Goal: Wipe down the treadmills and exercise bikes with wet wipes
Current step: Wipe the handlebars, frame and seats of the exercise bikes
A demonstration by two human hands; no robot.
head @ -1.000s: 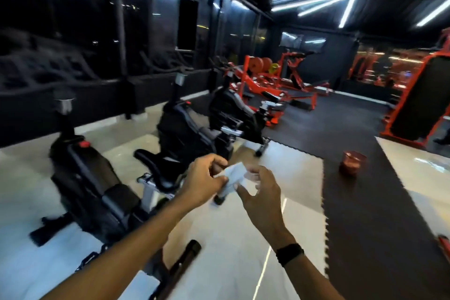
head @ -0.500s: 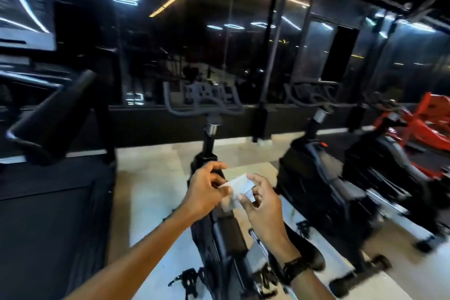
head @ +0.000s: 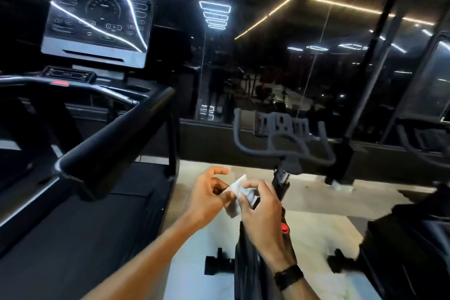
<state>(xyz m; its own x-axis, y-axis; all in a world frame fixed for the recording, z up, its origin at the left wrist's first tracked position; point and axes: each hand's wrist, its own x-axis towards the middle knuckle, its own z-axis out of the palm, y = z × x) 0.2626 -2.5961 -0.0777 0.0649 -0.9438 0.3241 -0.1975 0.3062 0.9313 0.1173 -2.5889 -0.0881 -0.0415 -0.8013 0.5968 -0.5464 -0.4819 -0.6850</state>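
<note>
To my far left stands a treadmill [head: 80,214], its dark belt stretching toward me and its side handrail [head: 114,139] angling across the view. Above it, the treadmill's console screen [head: 97,24] reflects streaks of ceiling light. In the middle, low in view, my left hand [head: 207,200] and my right hand [head: 260,212] are close together in front of me, both holding one white wet wipe [head: 237,193] in the air. My left thumb and fingers pinch its left edge, with the forefinger lifted free; my right fingertips pinch its right side. A dark watch [head: 288,275] sits on my right wrist. Just behind my right hand is an exercise bike [head: 282,143], its curved handlebars level with a dark glass wall [head: 267,68]. At the far right edge, a second bike [head: 414,238] appears blurred. The floor [head: 314,207] beneath the bikes is pale.
</note>
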